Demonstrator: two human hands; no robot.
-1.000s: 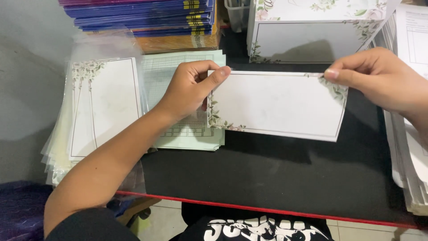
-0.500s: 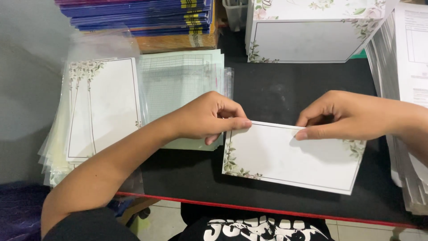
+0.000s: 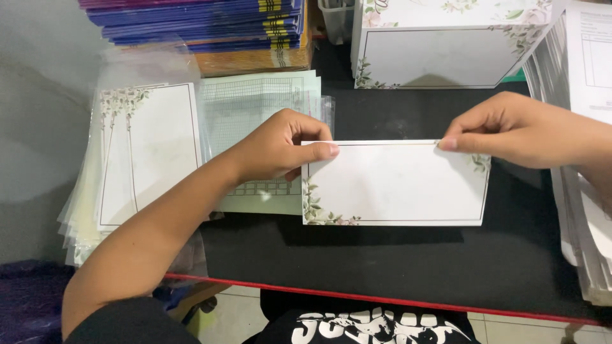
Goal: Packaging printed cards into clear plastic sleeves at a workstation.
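A white folded card (image 3: 395, 185) with green floral corners and a thin dark border lies flat on the black table (image 3: 395, 267). My left hand (image 3: 280, 145) pinches its upper left corner, thumb pressed along the top fold. At the upper right corner my right hand (image 3: 516, 130) pinches the same top edge with thumb and forefinger. Both hands hold the card level, long side towards me.
A pale green gridded sheet pile (image 3: 255, 114) lies under my left hand. Sleeved floral cards (image 3: 140, 153) stack at the left. Blue and orange booklets (image 3: 210, 25) sit at the back left, a large floral card (image 3: 446, 44) at the back, white sheets (image 3: 586, 159) at the right.
The card went from raised in both hands to lying on the table. It then shifted up and left, and my fingers now pinch along its top edge.
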